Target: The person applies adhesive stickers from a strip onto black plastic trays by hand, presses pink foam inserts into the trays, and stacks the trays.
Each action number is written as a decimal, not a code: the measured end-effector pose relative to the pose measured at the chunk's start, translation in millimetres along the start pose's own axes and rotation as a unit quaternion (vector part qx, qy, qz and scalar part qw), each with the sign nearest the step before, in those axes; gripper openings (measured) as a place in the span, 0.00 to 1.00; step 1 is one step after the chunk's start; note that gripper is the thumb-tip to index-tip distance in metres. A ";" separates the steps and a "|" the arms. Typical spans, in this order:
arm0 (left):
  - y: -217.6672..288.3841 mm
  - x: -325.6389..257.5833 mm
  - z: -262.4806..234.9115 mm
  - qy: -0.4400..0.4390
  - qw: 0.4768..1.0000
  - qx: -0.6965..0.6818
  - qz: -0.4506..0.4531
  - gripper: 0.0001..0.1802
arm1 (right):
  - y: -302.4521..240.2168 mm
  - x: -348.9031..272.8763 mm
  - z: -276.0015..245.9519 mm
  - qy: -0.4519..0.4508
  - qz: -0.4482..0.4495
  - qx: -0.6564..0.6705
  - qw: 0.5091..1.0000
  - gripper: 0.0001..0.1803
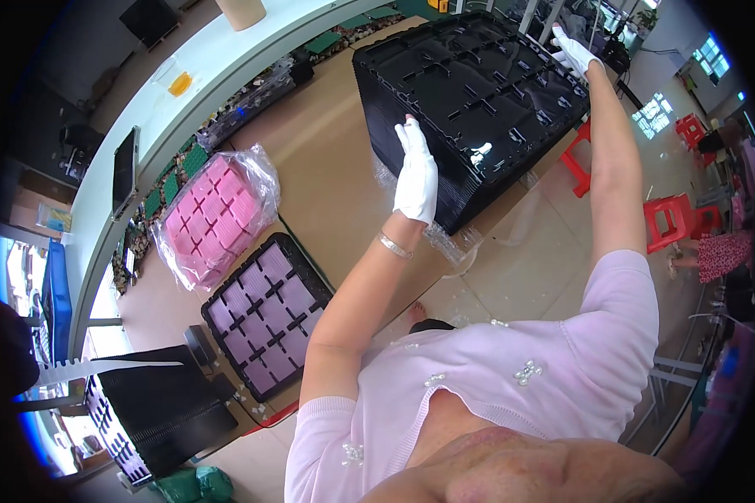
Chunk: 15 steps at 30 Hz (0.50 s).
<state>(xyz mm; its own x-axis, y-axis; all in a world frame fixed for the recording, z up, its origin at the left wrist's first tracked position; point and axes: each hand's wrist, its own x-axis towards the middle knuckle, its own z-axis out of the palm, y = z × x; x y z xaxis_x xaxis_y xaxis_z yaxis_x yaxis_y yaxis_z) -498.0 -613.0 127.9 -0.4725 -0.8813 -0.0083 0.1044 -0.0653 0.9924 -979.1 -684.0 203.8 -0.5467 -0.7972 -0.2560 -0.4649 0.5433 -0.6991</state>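
Basically, tall nested stack of black plastic trays (478,92) sits on the far right part of the brown-topped bench (315,155), compartment grid facing up, ribbed side toward the left. Hands on either side of it, both in white gloves, some fingertips bare. Left hand (416,172): fingers straight and together, laid along the near left side of the stack. Right hand (574,54): fingers extended, slightly spread, at the far right edge; can't tell how firmly either presses. Silvery bracelet (395,246) on the left wrist.

Left of the stack, well apart: pink trays (212,205) in a clear plastic bag. Just nearer: black tray with lilac compartments (268,312), open face up. Near left: another dark ribbed stack (166,411), lilac showing at its left end, with a white toothed strip (113,366) across the view in front of it.

White shelf (289,23) curves along the far left, carrying a dark phone (126,172) and clear cup of amber liquid (178,82). Green boards (195,159) beneath it. Red stools (669,220) on the floor (520,260), right.
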 end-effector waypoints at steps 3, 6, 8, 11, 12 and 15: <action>-7.4 3.1 5.6 0.001 0.996 0.070 0.051 0.32 | -5.3 2.1 -4.9 -0.005 0.018 0.015 1.000 0.55; -11.0 5.0 7.2 -0.001 0.991 0.105 0.080 0.29 | -7.6 6.1 -10.1 -0.012 0.017 0.005 1.000 0.55; -4.6 4.1 7.7 0.013 0.996 0.084 0.039 0.30 | -6.9 7.2 -18.0 -0.037 0.021 0.059 0.997 0.55; 21.1 -3.1 9.9 0.034 0.997 0.034 -0.056 0.37 | 0.9 4.1 -22.6 -0.015 0.036 0.105 0.994 0.54; 29.2 -5.7 11.7 0.040 0.995 -0.003 -0.088 0.38 | -1.6 0.4 -16.2 -0.011 0.031 0.103 0.994 0.53; 52.9 -11.6 14.7 0.067 0.985 -0.072 -0.140 0.39 | -7.2 -0.1 -4.8 -0.025 0.019 0.016 0.999 0.54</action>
<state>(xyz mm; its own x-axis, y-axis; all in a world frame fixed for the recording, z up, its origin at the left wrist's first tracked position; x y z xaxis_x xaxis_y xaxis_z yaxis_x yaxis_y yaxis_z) -499.8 -599.3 182.3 -0.3807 -0.8730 -0.3048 0.1145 -0.3716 0.9213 -979.1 -686.6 212.0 -0.5271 -0.7888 -0.3161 -0.4207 0.5654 -0.7094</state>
